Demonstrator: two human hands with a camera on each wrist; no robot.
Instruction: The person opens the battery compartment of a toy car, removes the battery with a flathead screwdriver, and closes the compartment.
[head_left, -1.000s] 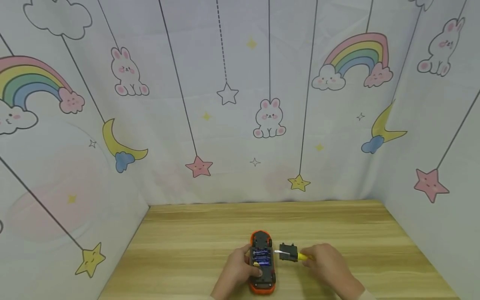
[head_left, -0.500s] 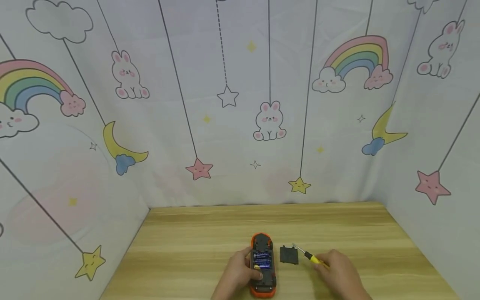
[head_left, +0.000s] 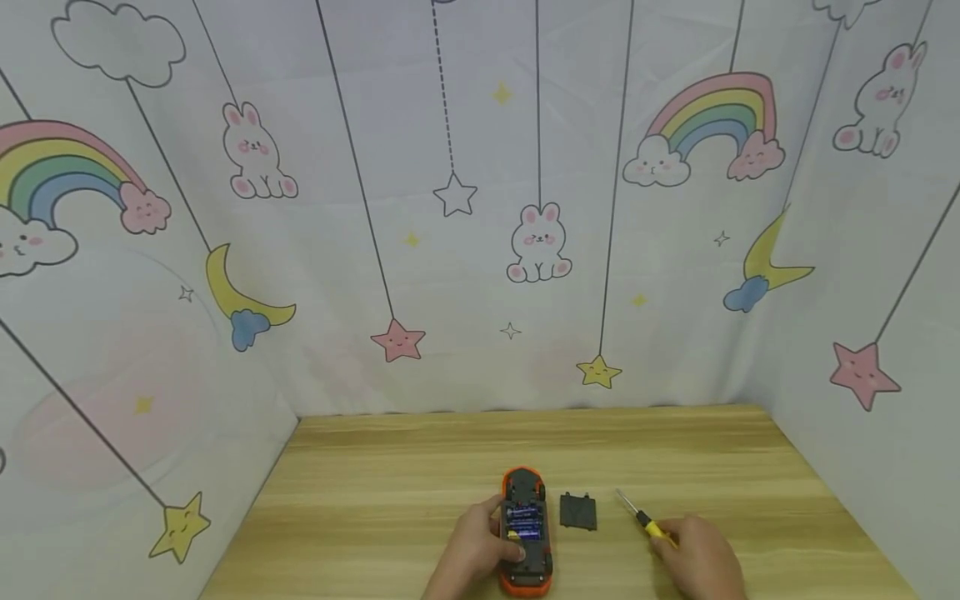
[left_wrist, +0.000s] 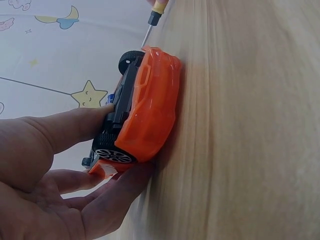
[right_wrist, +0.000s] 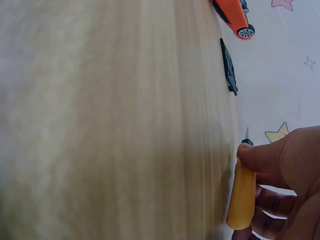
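Cloth-screened tabletop booth; wider room cannot be told. White cloth (head_left: 465,275) behind wood-grain table (head_left: 390,500) and along table's both sides, printed with rainbows (head_left: 716,102), rabbits (head_left: 540,250).

Behind a wood-grain tabletop (head_left: 390,454), white cloth backdrop (head_left: 465,275) with printed hanging lines (head_left: 356,164). At centre, seated rabbit (head_left: 539,247), above and between pink star (head_left: 399,341) and yellow star (head_left: 598,372). Farther left, crescent moon (head_left: 228,287) with blue cloud (head_left: 248,328). Upper right, rainbow (head_left: 712,104); at the top edge, perhaps a cut-off cloud (head_left: 847,10).
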